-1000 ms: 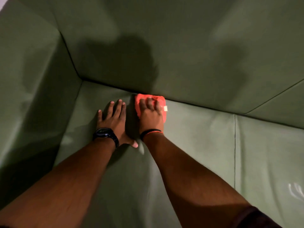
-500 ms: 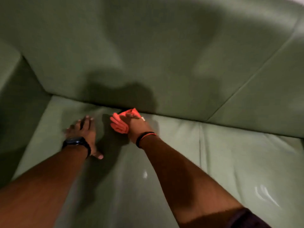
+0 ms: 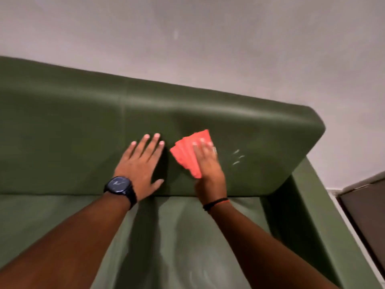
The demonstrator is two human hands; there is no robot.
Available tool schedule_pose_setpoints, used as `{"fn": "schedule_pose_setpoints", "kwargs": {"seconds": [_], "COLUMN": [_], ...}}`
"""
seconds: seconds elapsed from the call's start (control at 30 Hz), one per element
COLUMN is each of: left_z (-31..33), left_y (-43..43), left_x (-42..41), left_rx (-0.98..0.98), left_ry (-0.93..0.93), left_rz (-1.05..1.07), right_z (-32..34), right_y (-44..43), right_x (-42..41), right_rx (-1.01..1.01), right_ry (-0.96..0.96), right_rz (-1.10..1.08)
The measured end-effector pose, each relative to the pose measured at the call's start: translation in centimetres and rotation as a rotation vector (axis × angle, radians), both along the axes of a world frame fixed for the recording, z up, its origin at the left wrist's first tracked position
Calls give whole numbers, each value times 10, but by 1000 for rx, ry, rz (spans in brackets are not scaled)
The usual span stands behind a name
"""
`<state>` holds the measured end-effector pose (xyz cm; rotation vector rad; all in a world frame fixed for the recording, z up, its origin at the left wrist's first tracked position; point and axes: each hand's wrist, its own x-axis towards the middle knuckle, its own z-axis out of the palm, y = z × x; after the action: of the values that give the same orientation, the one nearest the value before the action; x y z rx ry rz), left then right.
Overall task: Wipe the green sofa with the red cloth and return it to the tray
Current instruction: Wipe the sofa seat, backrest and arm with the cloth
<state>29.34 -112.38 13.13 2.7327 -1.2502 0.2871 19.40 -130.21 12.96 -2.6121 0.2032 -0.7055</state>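
The green sofa (image 3: 62, 130) fills most of the view, its backrest ahead and its seat below my arms. My right hand (image 3: 208, 165) presses the folded red cloth (image 3: 188, 153) flat against the backrest, near the sofa's right end. The cloth sticks out to the left of and above my fingers. My left hand (image 3: 141, 161), with a black watch on the wrist, lies flat with spread fingers on the backrest just left of the cloth. A few pale marks (image 3: 238, 157) show on the backrest right of the cloth. No tray is in view.
A pale wall (image 3: 208, 38) rises behind the sofa. The right armrest (image 3: 312, 205) runs down the right side. Beyond it, at the right edge, stands a dark brown piece of furniture (image 3: 366, 207).
Both hands have risen from the back of the seat cushion to the backrest, and my view has swung up and right, bringing the wall and right armrest into sight.
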Motion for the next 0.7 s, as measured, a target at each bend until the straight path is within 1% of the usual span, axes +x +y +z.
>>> {"fn": "schedule_pose_setpoints", "kwargs": {"seconds": [0.13,0.2,0.23,0.27,0.33,0.4,0.5,0.57,0.7], "left_z": [21,18,9,2,-42,-48,-37,-31,-39], "left_y": [-94,-120,-125,-131,-131,-120,-122,-125,-123], "left_x": [-15,-19,-23,-25,-32,-24,-10,-8,-10], "left_rx": [-42,-7,10,40,163,162,140,128,146], "left_ry": [-120,-143,-125,-122,-106,-119,-189,-208,-203], "left_rz": [-37,-11,8,25,83,95,93,98,122], "right_z": [14,8,1,-5,-57,-60,-57,-62,-82], "right_y": [-97,-119,-123,-127,-121,-111,-112,-116,-136], "right_x": [-35,-42,-44,-43,-42,-30,-11,-15,-47], "right_rx": [-17,-1,-12,-32,13,22,7,-102,-362], "right_ry": [-55,-50,-71,-95,-56,-69,-104,-90,-5], "right_rz": [-299,-355,-364,-367,-345,-347,-384,-333,-116]}}
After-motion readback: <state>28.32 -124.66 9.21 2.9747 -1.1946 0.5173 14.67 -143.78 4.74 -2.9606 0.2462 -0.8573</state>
